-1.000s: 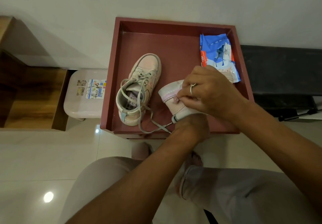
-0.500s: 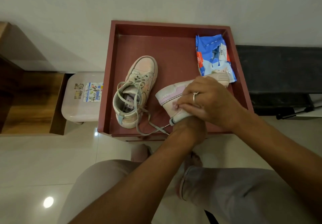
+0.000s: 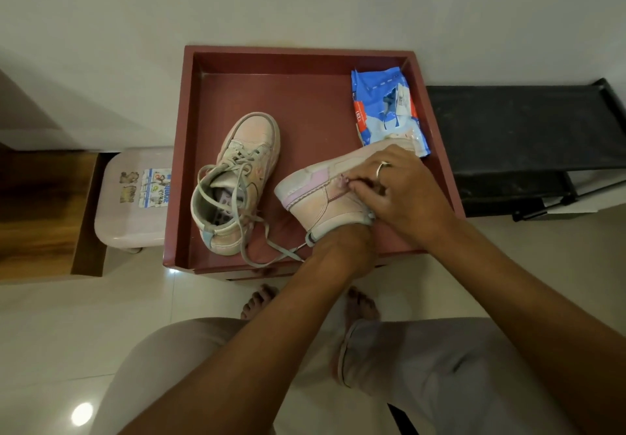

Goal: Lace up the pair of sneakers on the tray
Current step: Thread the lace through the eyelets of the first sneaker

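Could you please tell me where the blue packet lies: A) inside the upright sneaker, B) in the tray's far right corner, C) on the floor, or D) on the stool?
B: the blue packet lies in the far right corner of the tray, just beyond the tipped sneaker.

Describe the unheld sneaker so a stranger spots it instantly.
Find the red tray by the wall. In its left half a pink sneaker stands on its sole. Unlike the other sneaker, it is not held and its laces trail loose.

soft dim indoor light, a glare spot on the glossy floor [image 3: 82, 413], wide-angle bending at the edges.
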Demonstrator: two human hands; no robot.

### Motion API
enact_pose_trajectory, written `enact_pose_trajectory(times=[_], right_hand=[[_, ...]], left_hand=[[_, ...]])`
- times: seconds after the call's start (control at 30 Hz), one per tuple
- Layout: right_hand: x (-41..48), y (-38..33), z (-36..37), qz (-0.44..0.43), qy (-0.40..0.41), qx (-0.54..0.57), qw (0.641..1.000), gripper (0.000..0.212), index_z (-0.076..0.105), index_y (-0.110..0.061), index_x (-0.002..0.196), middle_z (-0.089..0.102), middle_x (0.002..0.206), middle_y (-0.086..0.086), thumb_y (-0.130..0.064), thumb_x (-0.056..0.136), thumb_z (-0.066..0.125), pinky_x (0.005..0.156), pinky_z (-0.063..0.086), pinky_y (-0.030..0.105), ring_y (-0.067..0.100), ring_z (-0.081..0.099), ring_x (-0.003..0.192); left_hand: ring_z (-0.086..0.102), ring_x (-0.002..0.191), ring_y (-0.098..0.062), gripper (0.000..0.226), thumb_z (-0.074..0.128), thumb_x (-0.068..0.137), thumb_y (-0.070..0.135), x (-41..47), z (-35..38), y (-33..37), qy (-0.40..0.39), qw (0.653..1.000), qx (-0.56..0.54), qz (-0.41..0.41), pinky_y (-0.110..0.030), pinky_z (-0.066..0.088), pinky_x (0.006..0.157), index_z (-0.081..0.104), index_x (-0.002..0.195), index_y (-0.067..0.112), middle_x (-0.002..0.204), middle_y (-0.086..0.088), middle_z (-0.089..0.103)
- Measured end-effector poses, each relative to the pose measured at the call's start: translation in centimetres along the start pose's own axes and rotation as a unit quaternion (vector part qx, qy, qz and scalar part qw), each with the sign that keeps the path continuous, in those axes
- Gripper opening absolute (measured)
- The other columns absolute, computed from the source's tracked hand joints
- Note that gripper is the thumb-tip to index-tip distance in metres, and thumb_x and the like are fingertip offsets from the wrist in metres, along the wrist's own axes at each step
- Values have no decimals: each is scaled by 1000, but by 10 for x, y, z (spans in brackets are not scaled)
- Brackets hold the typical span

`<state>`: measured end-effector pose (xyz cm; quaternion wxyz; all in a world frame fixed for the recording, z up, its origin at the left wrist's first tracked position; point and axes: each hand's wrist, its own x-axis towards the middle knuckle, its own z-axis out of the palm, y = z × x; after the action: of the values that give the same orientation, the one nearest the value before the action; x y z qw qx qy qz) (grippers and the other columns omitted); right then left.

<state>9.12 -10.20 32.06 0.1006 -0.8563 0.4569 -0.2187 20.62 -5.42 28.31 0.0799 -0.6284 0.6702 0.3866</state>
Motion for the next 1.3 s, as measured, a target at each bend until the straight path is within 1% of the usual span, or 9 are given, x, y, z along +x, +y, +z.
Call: enact_pose_trajectory(times=[0.2,0.37,0.5,0.6,0.73,0.83,0.93,1.17,1.3], right_hand=[[0,-12,12,-59,-9,13,998,16,78,-17,103,74,96,0,-24,93,67,78,51,42,20,63,89],[5,-6,0,36,7,-9,999,17,77,-18,106,74,98,0,-24,91,73,83,55,37,15,60,94],[2,-1,-10,111,55,27,992,22,74,-20,115,71,108,-1,-28,95,68,88,56,34,12,60,103],[3,22,-26,216,152,47,963,29,70,-15,123,69,115,2,-29,97,65,88,52,17,9,63,105],[4,34,-24,235,156,53,958,27,72,-12,120,70,113,4,-24,96,67,86,44,4,6,64,100],[14,34,-20,199,153,67,966,25,73,-13,119,69,112,2,-20,95,69,88,50,11,6,64,102],[22,33,-16,178,151,53,971,22,75,-13,114,69,104,1,-18,93,70,82,53,14,7,64,92],[23,35,-24,170,192,23,966,15,78,-15,103,70,98,-1,-18,92,69,75,57,25,10,65,89],[19,34,-25,182,119,5,976,16,78,-23,106,68,97,-5,-23,93,68,76,59,31,14,63,93]], left_hand=[[60,113,-33,40,45,96,22,-8,-4,-3,-4,999,-10,36,-43,50,93,54,133,11,127,-13,61],[40,133,-37,51,41,97,16,3,1,-2,1,999,-42,-15,-40,29,115,37,144,-3,145,-24,43],[28,142,-30,60,46,98,28,-4,-1,2,54,991,-121,11,-37,19,119,27,152,9,154,-15,31],[27,143,-21,56,48,100,37,-15,-12,12,102,960,-261,29,-25,15,117,34,150,14,155,-7,33],[22,146,-12,54,42,102,41,-17,-34,15,195,900,-388,38,-23,12,118,35,152,22,157,5,31],[47,129,-9,39,43,102,41,-17,-41,14,196,874,-444,32,-29,33,112,59,132,23,136,7,57],[62,78,-4,28,47,100,40,-17,-48,11,190,863,-469,-8,-30,50,76,66,86,26,84,9,68],[58,70,-9,33,53,99,38,-19,-73,-7,195,850,-482,-81,-25,37,58,70,82,15,74,6,64],[54,66,-6,37,49,100,39,-20,-70,-7,185,877,-437,-76,-24,34,56,70,84,15,73,7,62]])
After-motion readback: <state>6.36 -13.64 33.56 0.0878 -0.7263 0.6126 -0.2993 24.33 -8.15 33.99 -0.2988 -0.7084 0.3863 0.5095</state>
